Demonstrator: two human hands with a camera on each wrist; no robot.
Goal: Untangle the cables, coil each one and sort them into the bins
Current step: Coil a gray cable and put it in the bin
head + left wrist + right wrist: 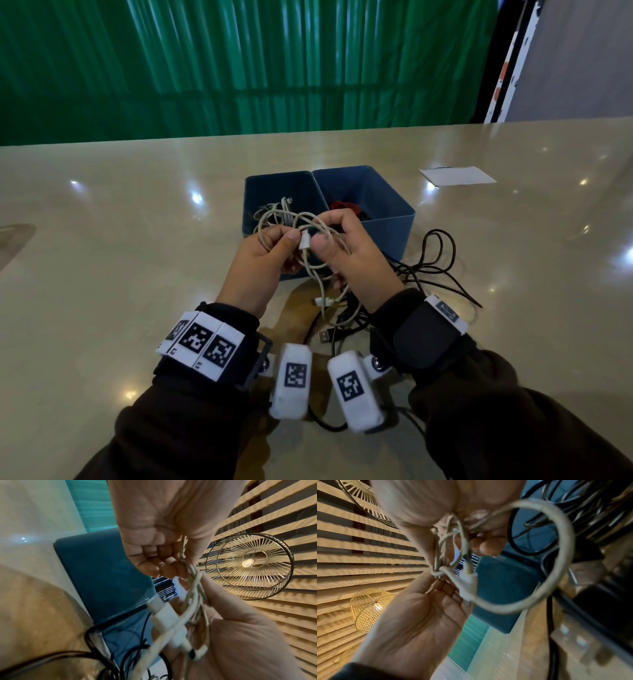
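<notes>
A white cable [310,263] in loose loops hangs between my two hands above the table, just in front of the bins. My left hand [277,245] pinches the loops near a white USB plug [304,241]; its curled fingers [164,566] show in the left wrist view. My right hand [342,240] grips the same loops from the other side, thumb on top. The plug [169,616] lies between both hands, and one wide loop [563,536] swings free. The cable's other white plug [323,301] dangles below. The left blue bin [253,192] holds pale cables; the right blue bin [380,192] holds red and black ones.
A tangle of black cables [431,267] lies on the beige table [120,240], right of and below my hands, reaching to a black USB plug [323,336]. A white sheet of paper [457,175] lies at the back right. A green curtain hangs behind the table.
</notes>
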